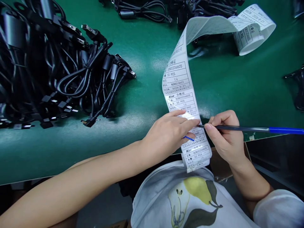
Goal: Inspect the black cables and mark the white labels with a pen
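Note:
A long white strip of printed labels (pixel 178 83) runs from a curl at the back right down over the near edge of the green table (pixel 147 47). My left hand (pixel 169 133) lies on the strip near the table edge, fingers stretched flat and pressing it down. My right hand (pixel 224 136) is closed round a blue pen (pixel 256 129), whose tip touches the strip beside my left fingertips. A short blue pen mark shows on the label just below my left hand.
A big heap of black cables with connectors (pixel 47 66) fills the left of the table. More black cables (pixel 142 11) lie along the far edge, and another bundle (pixel 296 88) sits at the right. A brown cardboard box edge (pixel 222 169) is under my right wrist.

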A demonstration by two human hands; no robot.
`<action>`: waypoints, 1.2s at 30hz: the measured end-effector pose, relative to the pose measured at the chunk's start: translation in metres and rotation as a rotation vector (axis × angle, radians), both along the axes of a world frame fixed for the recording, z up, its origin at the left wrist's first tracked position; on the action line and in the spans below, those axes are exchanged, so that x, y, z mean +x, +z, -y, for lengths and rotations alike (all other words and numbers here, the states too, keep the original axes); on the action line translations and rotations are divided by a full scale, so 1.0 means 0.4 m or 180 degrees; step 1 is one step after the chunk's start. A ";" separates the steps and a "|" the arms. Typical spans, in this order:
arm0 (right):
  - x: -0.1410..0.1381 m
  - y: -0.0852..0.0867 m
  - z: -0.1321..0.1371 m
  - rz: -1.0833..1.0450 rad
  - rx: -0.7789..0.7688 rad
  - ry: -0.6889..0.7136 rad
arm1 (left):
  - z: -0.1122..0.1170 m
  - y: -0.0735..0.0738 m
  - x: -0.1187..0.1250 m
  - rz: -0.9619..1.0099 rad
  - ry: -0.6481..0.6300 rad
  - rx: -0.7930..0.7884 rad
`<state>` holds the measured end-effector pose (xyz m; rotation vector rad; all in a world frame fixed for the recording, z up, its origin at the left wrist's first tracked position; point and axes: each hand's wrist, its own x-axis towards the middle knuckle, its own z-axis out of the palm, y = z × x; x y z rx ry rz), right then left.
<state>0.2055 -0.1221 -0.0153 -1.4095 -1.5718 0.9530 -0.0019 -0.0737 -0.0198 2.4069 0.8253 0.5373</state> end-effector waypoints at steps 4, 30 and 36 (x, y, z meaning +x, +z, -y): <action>0.000 0.001 0.001 0.0080 0.0041 0.0046 | 0.001 0.000 0.001 0.0015 0.0033 0.0055; 0.003 0.004 0.001 0.0100 0.0002 -0.0016 | 0.004 0.000 0.000 -0.0047 0.0005 0.0024; 0.001 0.003 0.001 0.0117 0.0064 -0.0033 | 0.002 0.001 0.001 -0.0069 -0.0034 -0.0032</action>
